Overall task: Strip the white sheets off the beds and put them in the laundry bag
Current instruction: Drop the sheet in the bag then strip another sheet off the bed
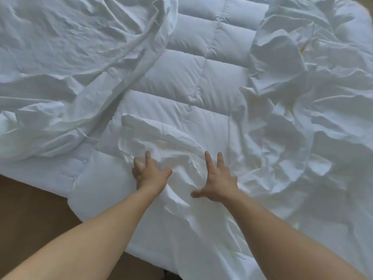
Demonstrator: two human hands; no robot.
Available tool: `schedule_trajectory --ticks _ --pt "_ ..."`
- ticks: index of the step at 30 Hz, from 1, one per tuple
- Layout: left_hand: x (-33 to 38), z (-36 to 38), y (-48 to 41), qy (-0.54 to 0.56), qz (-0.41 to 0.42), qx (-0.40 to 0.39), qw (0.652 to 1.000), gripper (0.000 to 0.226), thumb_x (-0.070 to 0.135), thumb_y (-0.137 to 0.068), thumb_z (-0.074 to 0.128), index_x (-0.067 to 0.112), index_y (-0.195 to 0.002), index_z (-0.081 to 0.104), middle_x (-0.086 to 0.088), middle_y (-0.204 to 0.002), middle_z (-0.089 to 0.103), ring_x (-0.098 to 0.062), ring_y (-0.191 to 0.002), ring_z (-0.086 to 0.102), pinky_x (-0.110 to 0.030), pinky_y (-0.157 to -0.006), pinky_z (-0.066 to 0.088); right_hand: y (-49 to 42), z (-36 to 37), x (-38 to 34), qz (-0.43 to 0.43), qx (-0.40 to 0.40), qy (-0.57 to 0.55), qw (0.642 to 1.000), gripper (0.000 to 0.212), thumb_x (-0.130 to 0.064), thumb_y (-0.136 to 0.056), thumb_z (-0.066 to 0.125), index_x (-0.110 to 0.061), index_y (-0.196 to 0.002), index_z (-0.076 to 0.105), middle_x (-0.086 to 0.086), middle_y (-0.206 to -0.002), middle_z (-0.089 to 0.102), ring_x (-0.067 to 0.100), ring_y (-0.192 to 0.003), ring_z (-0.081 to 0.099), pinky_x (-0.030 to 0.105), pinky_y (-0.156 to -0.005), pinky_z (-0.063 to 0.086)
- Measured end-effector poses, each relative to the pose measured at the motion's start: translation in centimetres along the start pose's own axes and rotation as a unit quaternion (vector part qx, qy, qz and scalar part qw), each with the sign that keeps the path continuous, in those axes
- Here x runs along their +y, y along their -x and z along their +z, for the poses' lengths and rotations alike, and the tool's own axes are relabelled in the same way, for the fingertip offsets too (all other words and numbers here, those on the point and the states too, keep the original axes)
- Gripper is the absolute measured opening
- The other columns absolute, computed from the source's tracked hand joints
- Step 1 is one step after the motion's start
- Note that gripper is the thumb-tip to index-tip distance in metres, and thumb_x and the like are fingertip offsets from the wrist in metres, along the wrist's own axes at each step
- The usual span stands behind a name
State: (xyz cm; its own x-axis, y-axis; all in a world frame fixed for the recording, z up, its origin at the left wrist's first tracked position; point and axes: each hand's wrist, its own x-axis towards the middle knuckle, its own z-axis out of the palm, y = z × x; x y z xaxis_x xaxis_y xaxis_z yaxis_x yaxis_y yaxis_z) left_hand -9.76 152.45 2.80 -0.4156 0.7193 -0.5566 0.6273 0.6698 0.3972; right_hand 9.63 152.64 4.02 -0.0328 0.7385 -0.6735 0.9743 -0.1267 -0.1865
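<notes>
A crumpled white sheet (282, 138) lies loose over the right and near part of the bed, and another bunched stretch of white sheet (70, 67) covers the left. Between them shows a white quilted duvet (191, 77). Both my arms reach forward over the bed's near corner. My left hand (150, 172) has its fingers spread and slightly bent on a raised fold of sheet. My right hand (217, 178) lies with fingers spread and straight on the same sheet, thumb out to the left. Neither hand grips the cloth.
Brown floor (30, 209) shows at the lower left beside the bed's near edge. A small yellowish spot (302, 49) peeks from the sheet folds at the upper right. No laundry bag is in view.
</notes>
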Motion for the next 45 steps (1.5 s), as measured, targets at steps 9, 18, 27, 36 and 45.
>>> schedule_trajectory --ticks 9,18,27,36,45 --pt "5.8 2.7 4.1 0.138 0.025 -0.092 0.986 0.049 0.006 -0.086 0.063 0.011 -0.134 0.058 -0.004 -0.109 0.062 -0.024 -0.100 0.061 -0.028 -0.083 0.047 3.1 -0.6 5.3 -0.051 0.093 -0.065 0.992 0.048 -0.024 -0.094 0.041 -0.030 -0.142 0.043 0.012 -0.118 0.066 0.034 -0.106 0.060 0.037 -0.084 0.042" --pt "20.3 5.3 12.9 0.100 0.261 -0.058 0.958 0.048 0.019 -0.091 0.059 0.014 -0.138 0.054 -0.004 -0.121 0.056 -0.018 -0.109 0.057 -0.027 -0.096 0.043 9.2 -11.9 20.9 0.092 0.351 -0.231 0.903 0.049 -0.041 -0.080 0.034 -0.024 -0.112 0.067 0.016 -0.098 0.070 0.039 -0.094 0.063 0.034 -0.071 0.036" --pt "20.7 11.3 11.3 -0.054 0.175 -0.072 0.980 0.083 0.067 -0.089 0.048 0.027 -0.157 0.019 -0.011 -0.164 0.007 -0.033 -0.149 0.009 -0.054 -0.116 0.019 6.3 -7.8 26.7 0.179 0.195 -0.365 0.893 0.082 -0.069 -0.081 0.062 -0.029 -0.149 0.041 0.006 -0.161 0.021 0.028 -0.148 0.015 0.051 -0.116 0.021" --pt "23.7 15.4 4.4 0.107 0.099 -0.100 0.984 0.129 0.086 -0.049 0.067 0.028 -0.154 0.019 -0.008 -0.155 0.026 -0.031 -0.137 0.037 -0.051 -0.109 0.038 -0.8 -5.4 26.6 0.279 0.265 -0.541 0.748 0.142 -0.052 -0.062 0.089 -0.025 -0.158 -0.012 0.013 -0.164 -0.018 0.036 -0.151 0.008 0.041 -0.118 0.022" --pt "27.6 16.8 7.0 0.307 0.038 -0.275 0.910 0.055 0.050 -0.069 0.084 0.012 -0.108 0.072 -0.009 -0.096 0.077 -0.029 -0.087 0.073 -0.039 -0.073 0.059 -2.2 -7.2 26.4 0.180 0.176 -0.748 0.614 0.056 -0.011 -0.048 0.083 0.001 -0.102 0.072 0.014 -0.087 0.076 0.031 -0.077 0.074 0.051 -0.076 0.061"
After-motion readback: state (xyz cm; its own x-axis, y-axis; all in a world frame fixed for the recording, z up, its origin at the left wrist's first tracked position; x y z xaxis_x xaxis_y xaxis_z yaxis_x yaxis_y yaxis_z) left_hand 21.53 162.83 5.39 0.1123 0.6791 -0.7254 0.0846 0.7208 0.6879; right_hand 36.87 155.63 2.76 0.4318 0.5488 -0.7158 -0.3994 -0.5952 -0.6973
